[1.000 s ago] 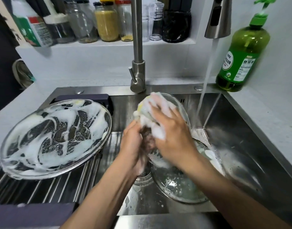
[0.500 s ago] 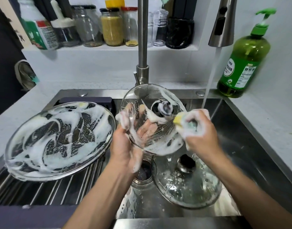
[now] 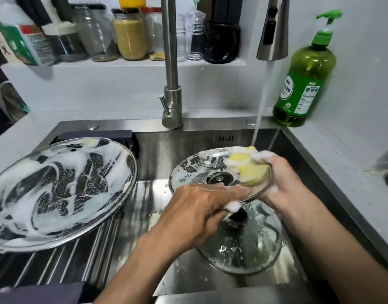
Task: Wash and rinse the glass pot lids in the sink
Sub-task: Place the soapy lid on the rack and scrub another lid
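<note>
My left hand (image 3: 197, 207) grips the near rim of a small soapy glass lid (image 3: 195, 170), held nearly flat over the sink with its underside up. My right hand (image 3: 283, 183) presses a foamy yellow sponge (image 3: 250, 170) onto the lid's right side. A second glass lid (image 3: 243, 244) lies below in the sink basin (image 3: 188, 279), black knob up. A large foam-covered glass lid (image 3: 57, 194) rests on the drying rack (image 3: 63, 266) at left.
Water runs from the pull-out faucet head (image 3: 273, 29) into the basin's back right corner. A green dish-soap bottle (image 3: 305, 80) stands on the counter at right. Jars (image 3: 129, 34) line the shelf behind the faucet stem (image 3: 171, 84).
The small lid went from upright to nearly flat, underside up. My right hand moved the sponge from its face, off to the right, then onto its upturned right side.
</note>
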### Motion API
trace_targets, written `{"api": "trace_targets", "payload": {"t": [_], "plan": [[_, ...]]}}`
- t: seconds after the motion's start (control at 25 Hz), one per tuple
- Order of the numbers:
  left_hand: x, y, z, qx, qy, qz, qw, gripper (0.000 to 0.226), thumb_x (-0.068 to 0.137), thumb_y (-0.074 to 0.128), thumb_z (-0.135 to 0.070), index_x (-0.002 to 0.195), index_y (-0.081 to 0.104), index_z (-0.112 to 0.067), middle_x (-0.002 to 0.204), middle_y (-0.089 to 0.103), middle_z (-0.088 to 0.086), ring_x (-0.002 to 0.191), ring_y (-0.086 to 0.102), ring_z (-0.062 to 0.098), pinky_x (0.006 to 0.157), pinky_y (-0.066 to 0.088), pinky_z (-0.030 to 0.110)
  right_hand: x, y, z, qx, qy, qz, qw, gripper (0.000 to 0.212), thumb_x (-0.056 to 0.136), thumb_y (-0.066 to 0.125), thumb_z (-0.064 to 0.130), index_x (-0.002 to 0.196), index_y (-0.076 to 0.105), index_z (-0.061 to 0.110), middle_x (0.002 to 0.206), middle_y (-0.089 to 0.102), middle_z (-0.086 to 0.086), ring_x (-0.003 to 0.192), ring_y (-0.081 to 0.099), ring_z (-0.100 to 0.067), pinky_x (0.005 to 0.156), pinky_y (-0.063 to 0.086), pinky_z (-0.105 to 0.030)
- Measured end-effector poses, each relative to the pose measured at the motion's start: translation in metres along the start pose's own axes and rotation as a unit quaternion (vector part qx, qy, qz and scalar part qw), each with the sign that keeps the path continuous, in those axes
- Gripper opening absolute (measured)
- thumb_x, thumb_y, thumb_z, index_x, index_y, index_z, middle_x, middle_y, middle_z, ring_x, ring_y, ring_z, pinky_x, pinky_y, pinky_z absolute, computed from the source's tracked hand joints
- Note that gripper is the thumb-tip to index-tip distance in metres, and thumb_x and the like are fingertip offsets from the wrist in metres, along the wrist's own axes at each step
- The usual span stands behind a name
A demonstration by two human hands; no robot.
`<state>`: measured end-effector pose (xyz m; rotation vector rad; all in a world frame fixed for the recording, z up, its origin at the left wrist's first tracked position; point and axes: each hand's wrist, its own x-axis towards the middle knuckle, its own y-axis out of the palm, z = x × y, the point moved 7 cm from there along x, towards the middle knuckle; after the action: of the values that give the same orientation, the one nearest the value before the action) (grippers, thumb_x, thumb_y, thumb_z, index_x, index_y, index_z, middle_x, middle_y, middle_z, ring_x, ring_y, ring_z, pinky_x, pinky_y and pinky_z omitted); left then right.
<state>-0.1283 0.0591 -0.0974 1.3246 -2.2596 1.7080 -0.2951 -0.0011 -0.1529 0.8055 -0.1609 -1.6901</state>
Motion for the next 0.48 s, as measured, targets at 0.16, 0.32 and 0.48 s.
{"api": "trace_targets", "payload": {"t": [0.16,0.32,0.48], "plan": [[-0.003,-0.018,0.01,0.043,-0.106,-0.085,0.99,0.045,0.066,0.078,-0.005,0.101,0.077,-0.034,0.113,0.073,-0.018,0.111,0.064,0.006,0.101,0.043,0.046,0.004,0.002,0.009,-0.002,-0.049,0.002,0.999,0.068,0.072,0.037,-0.012,0.136,0.054,0.003,0.127,0.064,-0.027,0.124,0.055,-0.049,0.108,0.039,-0.062],[-0.016,-0.028,0.049,-0.173,-0.325,-0.187,0.911,0.086,0.071,0.056,0.014,0.13,0.056,-0.048,0.153,0.036,-0.022,0.14,0.034,-0.001,0.111,0.041,0.04,0.005,-0.003,0.019,0.002,-0.097,-0.008,0.995,0.073,0.066,0.044,-0.01,0.135,0.056,0.011,0.124,0.068,-0.02,0.112,0.065,-0.043,0.098,0.048,-0.061],[-0.03,-0.01,0.077,-0.583,-0.406,-0.271,0.65,0.063,0.081,0.048,0.008,0.135,0.052,-0.025,0.124,0.065,0.0,0.094,0.074,0.016,0.078,0.062,0.045,0.001,0.007,0.011,-0.035,-0.062,0.035,0.997,0.074,0.066,0.038,-0.012,0.134,0.056,0.01,0.124,0.067,-0.023,0.107,0.066,-0.045,0.091,0.053,-0.058]]}}
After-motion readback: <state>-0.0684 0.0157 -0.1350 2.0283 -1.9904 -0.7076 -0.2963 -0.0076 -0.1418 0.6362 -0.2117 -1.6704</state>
